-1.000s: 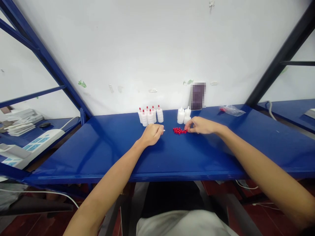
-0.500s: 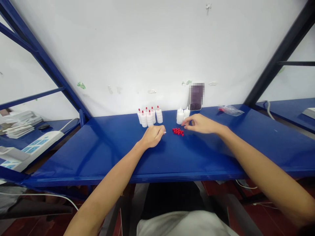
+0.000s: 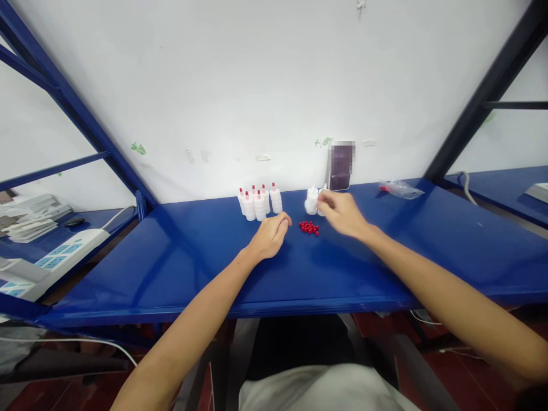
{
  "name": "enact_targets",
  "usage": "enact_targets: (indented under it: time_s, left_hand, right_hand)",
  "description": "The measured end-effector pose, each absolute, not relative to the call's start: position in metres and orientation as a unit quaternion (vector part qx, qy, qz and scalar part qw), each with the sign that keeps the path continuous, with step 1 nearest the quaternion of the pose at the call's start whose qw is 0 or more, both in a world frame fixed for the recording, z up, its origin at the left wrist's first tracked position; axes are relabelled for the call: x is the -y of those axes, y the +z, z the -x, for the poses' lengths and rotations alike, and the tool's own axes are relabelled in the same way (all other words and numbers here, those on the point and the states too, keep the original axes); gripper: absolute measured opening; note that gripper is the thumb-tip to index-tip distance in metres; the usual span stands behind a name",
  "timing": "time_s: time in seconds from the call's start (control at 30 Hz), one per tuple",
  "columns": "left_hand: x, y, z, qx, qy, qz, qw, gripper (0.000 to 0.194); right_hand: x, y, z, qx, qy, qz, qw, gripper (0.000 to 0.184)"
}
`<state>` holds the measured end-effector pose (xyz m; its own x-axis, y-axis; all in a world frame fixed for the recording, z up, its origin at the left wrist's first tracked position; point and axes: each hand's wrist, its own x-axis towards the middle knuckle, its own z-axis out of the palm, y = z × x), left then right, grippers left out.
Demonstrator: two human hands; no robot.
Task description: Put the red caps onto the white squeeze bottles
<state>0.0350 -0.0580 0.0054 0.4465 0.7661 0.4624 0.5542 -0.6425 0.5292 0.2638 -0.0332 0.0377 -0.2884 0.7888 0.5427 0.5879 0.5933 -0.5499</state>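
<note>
My left hand [image 3: 270,235] is closed in a loose curl just above the table, in front of a group of white squeeze bottles [image 3: 260,208] with red tips. Its inside is turned away, so anything in it is hidden. Fingers bent and slightly blurred, my right hand [image 3: 340,211] is at the white squeeze bottles without red tips [image 3: 311,202]. The fingertips meet the side of one bottle and partly cover another behind. Between my hands lies a small pile of red caps [image 3: 309,228] on the blue table.
The blue table [image 3: 180,257] backs onto a white wall. A dark phone-like slab [image 3: 341,165] leans there, partly pixelated. A clear plastic bag [image 3: 401,189] with something red lies at right. On the left side shelf are a power strip [image 3: 71,251] and a black mouse [image 3: 74,222].
My right hand has risen from beside the red caps to the uncapped bottles, where the front one looks blurred and shifted. My left hand has turned slightly and stays near the same place.
</note>
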Motion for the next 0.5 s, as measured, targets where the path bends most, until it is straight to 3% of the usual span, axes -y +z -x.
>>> enact_targets:
  time_s: [0.17, 0.5]
  left_hand:
    - [0.051, 0.003, -0.033, -0.395, 0.309, -0.856, 0.125, 0.029]
    - [0.051, 0.003, -0.035, -0.42, 0.299, -0.85, 0.11, 0.029]
  right_hand:
    - [-0.001, 0.034, -0.295, 0.713, 0.009, 0.565, 0.415, 0.014]
    - [-0.014, 0.024, -0.288, 0.717, 0.037, 0.609, 0.337, 0.024]
